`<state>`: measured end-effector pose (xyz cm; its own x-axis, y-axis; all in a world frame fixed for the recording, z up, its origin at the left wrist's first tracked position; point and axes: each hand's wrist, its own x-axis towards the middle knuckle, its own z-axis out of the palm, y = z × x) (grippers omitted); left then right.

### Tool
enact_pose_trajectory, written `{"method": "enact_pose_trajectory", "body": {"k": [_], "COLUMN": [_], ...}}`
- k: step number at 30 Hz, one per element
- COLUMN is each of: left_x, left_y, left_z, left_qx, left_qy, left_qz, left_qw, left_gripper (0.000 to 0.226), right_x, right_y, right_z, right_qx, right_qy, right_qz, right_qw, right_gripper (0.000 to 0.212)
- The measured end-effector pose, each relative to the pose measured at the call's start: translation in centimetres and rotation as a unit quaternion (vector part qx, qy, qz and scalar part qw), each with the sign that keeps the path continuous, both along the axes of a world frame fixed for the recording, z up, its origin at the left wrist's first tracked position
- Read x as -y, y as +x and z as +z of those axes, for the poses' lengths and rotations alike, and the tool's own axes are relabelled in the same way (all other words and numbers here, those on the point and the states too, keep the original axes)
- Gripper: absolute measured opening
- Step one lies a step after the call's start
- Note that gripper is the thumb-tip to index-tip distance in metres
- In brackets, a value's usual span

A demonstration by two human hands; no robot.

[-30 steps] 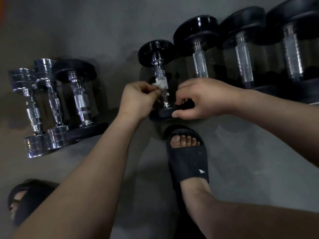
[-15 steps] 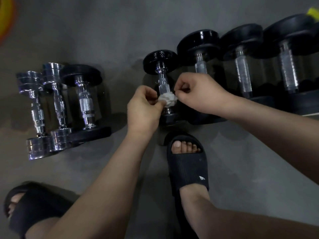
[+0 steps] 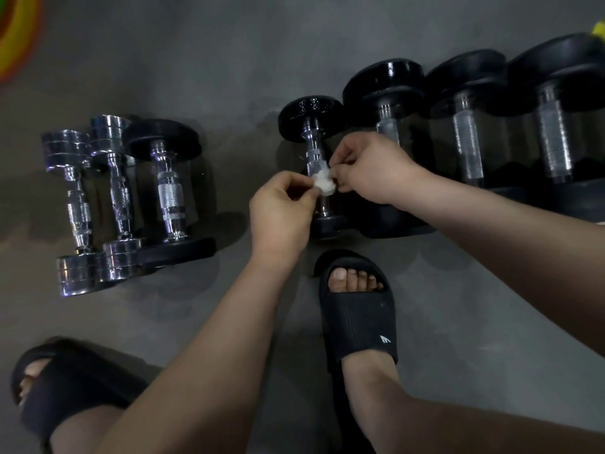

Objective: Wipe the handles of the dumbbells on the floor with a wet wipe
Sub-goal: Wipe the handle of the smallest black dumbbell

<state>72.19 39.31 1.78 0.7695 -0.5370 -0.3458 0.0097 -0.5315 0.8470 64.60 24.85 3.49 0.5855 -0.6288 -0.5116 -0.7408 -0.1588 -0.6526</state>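
You are standing in black slide sandals, the left sandal (image 3: 65, 388) sitting at the bottom-left corner and the right sandal (image 3: 358, 322) pointing at the dumbbells on the grey floor (image 3: 458, 306). Both bare forearms are reaching forward over your feet. Your left hand (image 3: 281, 214) is pinching the wet wipe (image 3: 324, 183) from the left with curled fingers and thumb, and your right hand (image 3: 373, 172) is pinching it from the right. The wipe is showing as a small white crumpled wad (bunched tight, no flat edge visible). It is sitting over the middle of the chrome handle (image 3: 315, 155) of the smallest black dumbbell (image 3: 311, 116), between your two hands; I cannot tell whether it is pressing on the metal. Knurled bands are showing on the handle above the wipe. Just right of it, three bigger black dumbbells (image 3: 468, 149) are lying side by side. Well apart to the left, two all-chrome dumbbells (image 3: 75, 204) and a black-plated dumbbell (image 3: 170, 191) are lying together. A yellow, red and green round shape (image 3: 16, 34) is showing at the far top-left corner.
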Motion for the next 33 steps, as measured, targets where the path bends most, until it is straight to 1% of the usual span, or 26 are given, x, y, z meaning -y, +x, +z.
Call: {"method": "enact_pose_trajectory", "body": {"k": [1, 3, 5, 7, 8, 12, 17, 20, 22, 26, 28, 30, 33], "left_x": [0.4, 0.9, 0.9, 0.2, -0.3, -1.7, 0.0, 0.2, 0.1, 0.1, 0.0, -0.1, -0.9], "left_y": [0.2, 0.7, 1.2, 1.2, 1.0, -0.7, -2.7, -3.2, -3.3, -3.4, -3.3, -3.2, -2.9], "left_z": [0.0, 0.0, 0.2, 0.5, 0.6, 0.0, -1.2, -1.1, -1.0, -1.1, -0.9, -0.4, 0.3], "left_qx": [0.003, 0.006, -0.002, 0.003, 0.011, 0.028, -0.022, -0.051, -0.053, -0.052, -0.052, -0.064, -0.081], "left_qy": [0.000, 0.002, 0.008, 0.019, 0.024, 0.049, 0.073, 0.076, 0.068, 0.049, 0.049, 0.063, 0.109], "left_qz": [0.008, 0.008, -0.010, -0.031, -0.032, -0.002, 0.055, 0.091, 0.095, 0.094, 0.092, 0.063, -0.011], "left_qw": [1.000, 1.000, 1.000, 0.999, 0.999, 0.998, 0.996, 0.992, 0.992, 0.993, 0.993, 0.994, 0.991], "left_gripper": [0.007, 0.006, 0.004, 0.001, 0.003, 0.008, 0.019, 0.018, 0.017, 0.016, 0.012, 0.007, 0.036], "right_x": [-0.1, -0.3, -0.4, -0.3, -0.3, -0.6, -0.6, -0.5, -0.6, -0.4, 0.0, 0.5, 0.4], "right_y": [0.1, 0.1, 0.0, 0.1, 0.2, 0.8, 1.0, 1.2, 1.5, 2.0, 2.6, 3.2, 2.8], "right_z": [0.2, 0.4, 0.3, 0.1, -0.1, -0.4, -1.3, -1.3, -1.5, -2.3, -2.4, -2.5, -2.8], "right_qx": [0.004, -0.001, -0.007, -0.011, -0.016, -0.001, 0.021, 0.049, 0.047, 0.048, 0.066, 0.085, 0.093], "right_qy": [0.006, 0.000, 0.001, 0.022, 0.030, 0.062, 0.078, 0.111, 0.098, 0.025, 0.013, 0.012, 0.062], "right_qz": [-0.014, -0.022, -0.019, -0.017, -0.016, -0.057, -0.117, -0.157, -0.170, -0.161, -0.168, -0.186, -0.186], "right_qw": [1.000, 1.000, 1.000, 1.000, 0.999, 0.996, 0.990, 0.980, 0.979, 0.986, 0.984, 0.979, 0.976], "right_gripper": [0.008, 0.022, 0.030, 0.029, 0.028, 0.027, 0.032, 0.029, 0.025, 0.022, 0.021, 0.020, 0.020]}}
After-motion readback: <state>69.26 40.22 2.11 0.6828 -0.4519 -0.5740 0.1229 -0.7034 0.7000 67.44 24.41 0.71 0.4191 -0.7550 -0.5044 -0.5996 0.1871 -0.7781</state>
